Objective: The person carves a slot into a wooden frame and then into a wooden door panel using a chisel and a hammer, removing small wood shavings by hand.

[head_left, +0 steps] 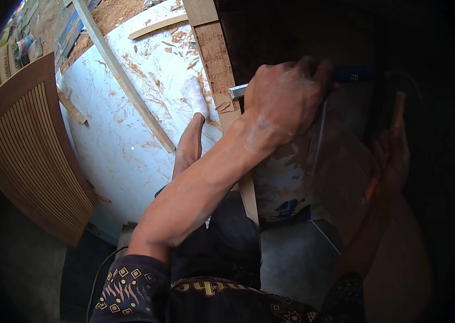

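A chisel (354, 74) with a blue handle lies across my closed left hand (289, 97). Its flat metal blade points left, and the tip is over the edge of a long wooden board (214, 54). Rough, gouged wood shows on the board's face, with a loose chip beside the blade. On the dim right side, my right hand (392, 159) is wrapped around the handle of a hammer (399, 110) with an orange end. Deep shadow nearly hides the hammer's head, which stands up near the chisel's handle end.
A slatted wooden panel (39, 151) leans at the left. On the white sheet (125, 177) lie a long wood strip (125, 81), a shorter strip (157, 26) and scattered shavings. My foot (193, 96) rests beside the board. A black cable (98, 274) curves at the lower left.
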The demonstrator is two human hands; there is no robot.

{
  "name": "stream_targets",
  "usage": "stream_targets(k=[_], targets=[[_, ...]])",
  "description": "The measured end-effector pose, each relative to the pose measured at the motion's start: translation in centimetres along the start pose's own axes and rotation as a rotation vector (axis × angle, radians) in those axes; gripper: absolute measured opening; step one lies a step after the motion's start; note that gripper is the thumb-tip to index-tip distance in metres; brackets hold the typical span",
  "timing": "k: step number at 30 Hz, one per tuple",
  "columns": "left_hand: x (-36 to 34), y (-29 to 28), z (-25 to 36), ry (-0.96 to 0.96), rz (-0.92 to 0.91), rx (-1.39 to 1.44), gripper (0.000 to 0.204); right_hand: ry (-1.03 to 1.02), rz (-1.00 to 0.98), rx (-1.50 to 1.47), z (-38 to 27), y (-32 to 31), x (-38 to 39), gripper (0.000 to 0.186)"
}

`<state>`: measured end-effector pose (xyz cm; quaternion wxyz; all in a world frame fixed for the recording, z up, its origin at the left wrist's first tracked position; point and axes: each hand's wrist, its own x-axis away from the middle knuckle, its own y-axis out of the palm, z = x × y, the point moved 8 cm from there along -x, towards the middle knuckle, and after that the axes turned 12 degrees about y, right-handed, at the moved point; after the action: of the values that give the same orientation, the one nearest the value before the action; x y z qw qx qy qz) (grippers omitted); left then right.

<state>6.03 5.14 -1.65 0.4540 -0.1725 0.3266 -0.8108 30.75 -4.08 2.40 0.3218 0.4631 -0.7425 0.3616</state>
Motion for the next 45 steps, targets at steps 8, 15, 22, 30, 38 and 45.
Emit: stream_targets(k=[8, 15, 22, 30, 38, 45], targets=[[0.0, -0.4, -0.1, 0.021, 0.052, 0.022, 0.030, -0.081, -0.002, 0.079, 0.7, -0.7, -0.2, 0.053], [0.2, -0.6, 0.0, 0.017, 0.068, 0.020, 0.028, -0.034, 0.048, 0.013, -0.2, 0.5, 0.3, 0.052], [0.2, -0.6, -0.3, 0.006, 0.062, 0.031, 0.026, 0.044, -0.055, 0.044, 0.8, 0.9, 0.4, 0.042], [0.2, -0.9, -0.5, -0.006, 0.093, 0.003, 0.028, 0.061, -0.099, 0.058, 2.1, 0.8, -1.0, 0.028], [0.5, -0.6, -0.7, -0.008, 0.121, -0.021, 0.026, 0.023, 0.069, -0.188, -0.2, 9.3, -3.8, 0.035], [1.7, -3.7, 0.0, 0.125, 0.358, -0.122, 0.030, 0.001, -0.282, -0.398, -0.3, 13.9, -10.7, 0.033]])
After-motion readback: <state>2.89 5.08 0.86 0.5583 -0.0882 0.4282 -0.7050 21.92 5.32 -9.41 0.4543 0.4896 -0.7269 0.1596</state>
